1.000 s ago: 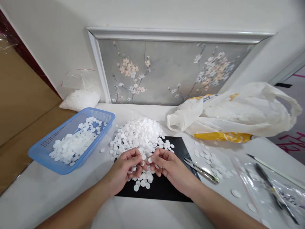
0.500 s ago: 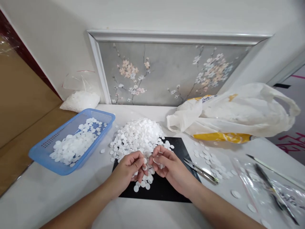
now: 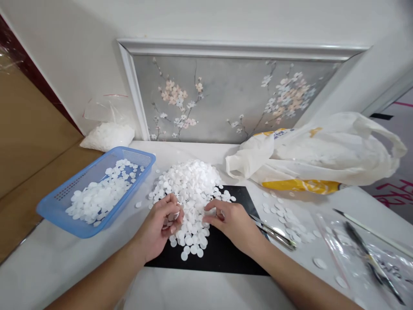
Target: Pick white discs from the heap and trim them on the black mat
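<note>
A heap of small white round discs (image 3: 192,183) spreads over a black mat (image 3: 222,256) on the white table. At the heap's left edge is my left hand (image 3: 158,226), its fingers curled around a few white discs that partly show between the fingertips. My right hand (image 3: 234,221) reaches into the heap's right side, thumb and forefinger apart, and no disc can be made out between them. Left of the hands stands a blue basket (image 3: 72,230) with a layer of similar discs inside.
Beside my right wrist lies a slim silver tool (image 3: 280,239) with pointed tips. Loose discs (image 3: 290,221) are scattered farther right. A white and yellow plastic bag (image 3: 322,159), a clear bag (image 3: 338,241) with a black-handled tool (image 3: 358,239), and a filled zip bag (image 3: 108,135) lie around.
My hands were close together above the mat, with discs at the fingers. They have parted: the left moved left with discs in it, the right lowered to the heap.
</note>
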`<move>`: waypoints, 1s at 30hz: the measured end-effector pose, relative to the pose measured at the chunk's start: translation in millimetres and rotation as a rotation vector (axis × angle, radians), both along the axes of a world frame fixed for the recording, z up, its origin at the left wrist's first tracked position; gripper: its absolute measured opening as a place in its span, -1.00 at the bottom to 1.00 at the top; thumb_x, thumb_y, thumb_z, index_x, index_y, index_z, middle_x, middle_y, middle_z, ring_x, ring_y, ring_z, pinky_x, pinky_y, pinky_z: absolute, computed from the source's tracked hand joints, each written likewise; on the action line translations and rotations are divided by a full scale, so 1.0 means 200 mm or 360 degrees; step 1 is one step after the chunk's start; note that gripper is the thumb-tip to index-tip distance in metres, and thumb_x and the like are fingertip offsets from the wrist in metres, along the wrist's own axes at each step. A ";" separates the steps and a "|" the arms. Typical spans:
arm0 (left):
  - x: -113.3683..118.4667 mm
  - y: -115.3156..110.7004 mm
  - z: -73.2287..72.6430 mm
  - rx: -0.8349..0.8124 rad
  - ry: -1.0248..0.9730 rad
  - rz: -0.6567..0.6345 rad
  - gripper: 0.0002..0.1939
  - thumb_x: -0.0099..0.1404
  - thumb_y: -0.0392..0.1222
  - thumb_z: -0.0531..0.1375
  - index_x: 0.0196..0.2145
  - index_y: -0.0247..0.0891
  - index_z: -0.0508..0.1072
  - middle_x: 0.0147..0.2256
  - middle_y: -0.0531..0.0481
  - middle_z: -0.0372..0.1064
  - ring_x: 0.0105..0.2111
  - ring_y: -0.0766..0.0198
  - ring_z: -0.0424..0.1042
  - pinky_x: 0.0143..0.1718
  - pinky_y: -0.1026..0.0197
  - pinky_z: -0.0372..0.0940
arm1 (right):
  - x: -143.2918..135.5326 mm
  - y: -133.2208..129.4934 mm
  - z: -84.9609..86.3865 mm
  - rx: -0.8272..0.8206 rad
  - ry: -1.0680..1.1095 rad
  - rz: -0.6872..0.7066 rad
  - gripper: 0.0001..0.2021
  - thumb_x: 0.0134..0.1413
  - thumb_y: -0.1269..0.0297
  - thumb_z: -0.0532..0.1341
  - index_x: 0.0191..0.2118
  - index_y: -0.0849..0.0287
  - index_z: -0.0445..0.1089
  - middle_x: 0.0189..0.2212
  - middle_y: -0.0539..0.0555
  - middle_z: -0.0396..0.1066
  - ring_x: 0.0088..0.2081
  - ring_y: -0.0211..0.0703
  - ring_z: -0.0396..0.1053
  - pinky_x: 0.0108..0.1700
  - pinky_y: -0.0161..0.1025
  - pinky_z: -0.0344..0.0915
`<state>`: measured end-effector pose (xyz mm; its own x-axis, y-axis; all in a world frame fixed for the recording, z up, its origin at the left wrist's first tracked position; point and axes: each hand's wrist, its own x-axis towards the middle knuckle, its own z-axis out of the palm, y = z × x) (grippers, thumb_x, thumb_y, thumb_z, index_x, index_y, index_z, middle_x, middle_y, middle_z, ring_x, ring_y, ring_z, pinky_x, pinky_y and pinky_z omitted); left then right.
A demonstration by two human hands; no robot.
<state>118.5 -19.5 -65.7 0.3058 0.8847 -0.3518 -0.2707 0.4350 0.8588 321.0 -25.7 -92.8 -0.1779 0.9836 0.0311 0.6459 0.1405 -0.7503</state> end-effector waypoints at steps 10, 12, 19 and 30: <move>0.06 -0.05 0.00 0.0249 0.0592 -0.0221 -0.73 0.28 0.00 0.10 -0.27 -0.28 0.40 -0.46 0.03 0.43 -0.67 0.51 0.07 -0.61 0.39 0.03 | -0.04 -0.02 0.03 -0.0097 0.0361 -0.0103 -0.76 0.08 0.11 0.16 -0.44 0.14 0.45 -0.67 -0.09 0.09 -0.60 -0.29 0.01 -0.53 -0.31 -0.01; 0.07 -0.05 -0.01 0.0317 0.0647 -0.0236 -0.75 0.26 -0.03 0.13 -0.27 -0.29 0.40 -0.44 0.00 0.46 -0.68 0.51 0.06 -0.63 0.38 0.02 | -0.06 -0.03 0.03 -0.0157 0.0450 -0.0098 -0.73 0.07 0.09 0.17 -0.44 0.17 0.46 -0.65 -0.08 0.13 -0.58 -0.29 0.02 -0.52 -0.32 -0.01; 0.09 -0.06 -0.01 0.0309 0.0696 -0.0201 -0.81 0.18 -0.10 0.18 -0.38 -0.30 0.37 -0.43 -0.04 0.49 -0.69 0.51 0.05 -0.65 0.37 0.00 | -0.09 -0.05 0.05 -0.0464 0.1010 -0.0063 -0.69 0.00 0.02 0.26 -0.52 0.18 0.36 -0.70 -0.14 0.06 -0.61 -0.35 -0.05 -0.53 -0.34 -0.04; 0.08 -0.06 0.03 0.0027 0.0455 -0.0198 -0.73 0.27 0.00 0.12 -0.33 -0.29 0.40 -0.44 -0.02 0.46 -0.68 0.52 0.05 -0.63 0.38 -0.08 | -0.09 -0.05 0.03 -0.0764 0.1511 -0.0063 -0.72 -0.02 0.14 0.27 -0.52 0.17 0.21 -0.68 -0.13 0.15 -0.65 -0.42 -0.10 -0.61 -0.36 -0.26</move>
